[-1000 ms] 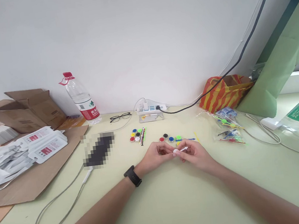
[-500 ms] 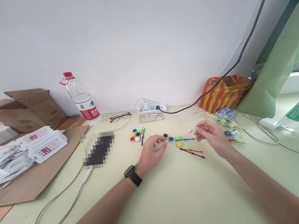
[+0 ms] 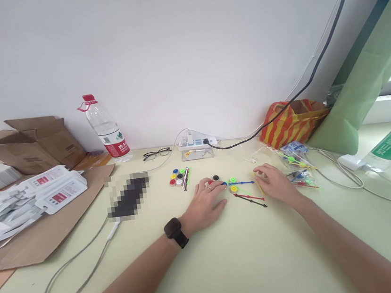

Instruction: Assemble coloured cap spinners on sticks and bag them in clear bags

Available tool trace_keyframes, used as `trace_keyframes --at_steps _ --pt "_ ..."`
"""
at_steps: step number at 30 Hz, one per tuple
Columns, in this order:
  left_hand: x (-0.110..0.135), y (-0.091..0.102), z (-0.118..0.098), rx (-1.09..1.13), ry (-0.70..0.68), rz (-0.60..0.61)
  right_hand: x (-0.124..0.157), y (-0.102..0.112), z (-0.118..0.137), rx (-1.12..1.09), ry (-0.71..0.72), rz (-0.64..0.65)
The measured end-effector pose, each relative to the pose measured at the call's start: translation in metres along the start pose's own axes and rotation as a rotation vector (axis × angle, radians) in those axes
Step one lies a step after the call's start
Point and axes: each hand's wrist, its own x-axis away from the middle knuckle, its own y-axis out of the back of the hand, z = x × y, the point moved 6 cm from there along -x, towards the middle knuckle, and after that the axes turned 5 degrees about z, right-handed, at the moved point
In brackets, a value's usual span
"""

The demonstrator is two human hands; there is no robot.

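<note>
My left hand [image 3: 207,201] lies low over the table with its fingers stretched out. Its fingertips touch a small blue disc [image 3: 225,183], which they partly cover. A black disc [image 3: 215,177] sits just beyond the knuckles, and a bit of red shows beside it. My right hand [image 3: 275,182] is closed at the fingertips on a thin yellow arrow-shaped stick [image 3: 259,187]. Between the hands lie a blue arrow stick [image 3: 242,183], a green disc [image 3: 232,180], a yellow disc [image 3: 234,189], a red arrow stick [image 3: 253,197] and a black arrow stick [image 3: 255,201].
Several coloured discs [image 3: 175,177] and a bundle of sticks [image 3: 186,179] lie left of centre. Behind are glasses [image 3: 157,154] and a power strip [image 3: 197,142]. A bottle [image 3: 109,133] and cardboard box [image 3: 35,147] stand left; packets [image 3: 299,167] and a striped bag [image 3: 281,124] are right.
My left hand has moved right and down onto the blue disc. My right hand has lowered to the yellow stick, whose upper end has shifted left. A small clear piece now lies behind it.
</note>
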Motion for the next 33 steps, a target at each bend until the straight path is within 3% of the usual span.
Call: trace_keyframes --at_steps 4,10,17,27,33 --pt "-0.001 0.001 0.001 -0.003 0.01 -0.032 0.001 0.0 0.001 0.058 0.038 -0.048" --pt "-0.002 0.005 0.004 0.131 0.018 -0.084 0.002 0.0 0.02 -0.014 0.093 0.031" --pt "-0.002 0.007 -0.001 0.329 0.013 0.034 0.013 -0.006 0.063 -0.06 0.213 0.144" --pt "-0.003 0.008 0.013 0.616 0.139 0.053 0.013 -0.009 0.064 -0.052 0.159 0.122" --pt "-0.004 0.01 0.012 0.613 0.104 0.16 0.013 -0.001 0.069 -0.247 0.101 0.032"
